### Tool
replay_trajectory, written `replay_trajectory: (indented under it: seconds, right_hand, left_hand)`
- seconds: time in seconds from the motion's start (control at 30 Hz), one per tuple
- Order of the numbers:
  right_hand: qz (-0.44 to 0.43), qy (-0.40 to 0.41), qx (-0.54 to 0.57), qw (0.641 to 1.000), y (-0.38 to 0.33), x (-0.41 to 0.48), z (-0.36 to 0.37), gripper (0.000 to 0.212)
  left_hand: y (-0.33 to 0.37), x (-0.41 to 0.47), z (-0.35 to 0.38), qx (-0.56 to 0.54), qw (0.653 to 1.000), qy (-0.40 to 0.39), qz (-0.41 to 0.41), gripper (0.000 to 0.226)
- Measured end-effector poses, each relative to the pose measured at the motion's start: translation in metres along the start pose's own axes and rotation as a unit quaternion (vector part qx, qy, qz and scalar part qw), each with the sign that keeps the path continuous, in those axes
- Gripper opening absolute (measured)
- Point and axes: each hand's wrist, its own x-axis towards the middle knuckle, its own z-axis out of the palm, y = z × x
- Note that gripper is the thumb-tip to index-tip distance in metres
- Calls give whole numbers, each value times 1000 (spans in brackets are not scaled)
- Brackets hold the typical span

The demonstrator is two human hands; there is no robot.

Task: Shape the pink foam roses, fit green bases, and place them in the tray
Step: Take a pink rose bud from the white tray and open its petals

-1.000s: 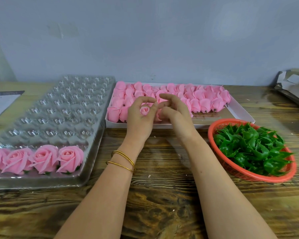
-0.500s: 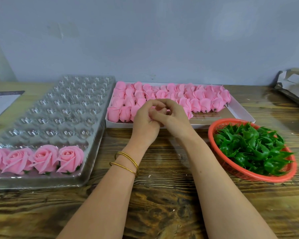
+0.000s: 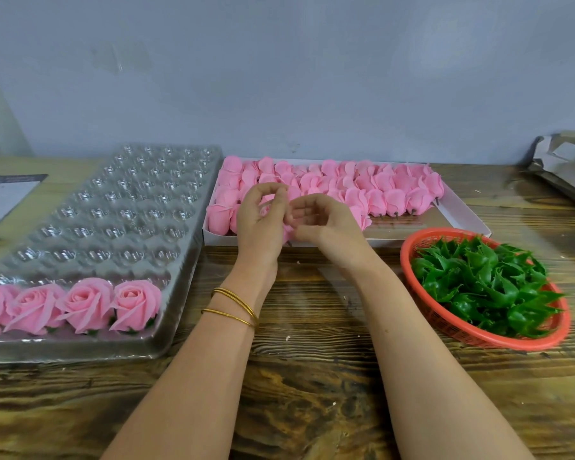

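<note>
Wooden desk scene: pink foam rose (image 3: pixel 273 210) pinched in the left hand (image 3: pixel 259 224) near the box's front edge, right hand (image 3: pixel 322 224) curled, fingertips teasing its petals; looks feather-light, squishy and tearable, so I'd grip the base.

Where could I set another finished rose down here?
Free: tray cups behind the four finished roses, and bare table between the forearms. Crowded: the white box of buds and the green-filled basket.

Plain blue-grey wall (image 3: pixel 312 68) behind a wooden table (image 3: pixel 312 376), seemingly evenly lit.
</note>
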Motion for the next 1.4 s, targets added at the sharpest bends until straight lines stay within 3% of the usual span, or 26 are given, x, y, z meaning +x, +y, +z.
replay_trajectory:
  seconds: [0.27,0.77,1.13,1.4]
  right_hand:
    - [-23,-24,-56,998,5,-1,8,71]
    - [0,-80,-42,996,2,-3,6,59]
    - [-29,-45,-69,996,6,0,6,80]
    - [-21,-77,-35,996,2,-4,4,63]
  left_hand:
    - [1,1,0,-39,999,6,-23,5]
    - [0,1,-1,-2,1000,3,-25,7]
    - [1,1,-2,4,1000,-1,-22,2]
    - [6,-2,-2,44,999,-16,0,14]
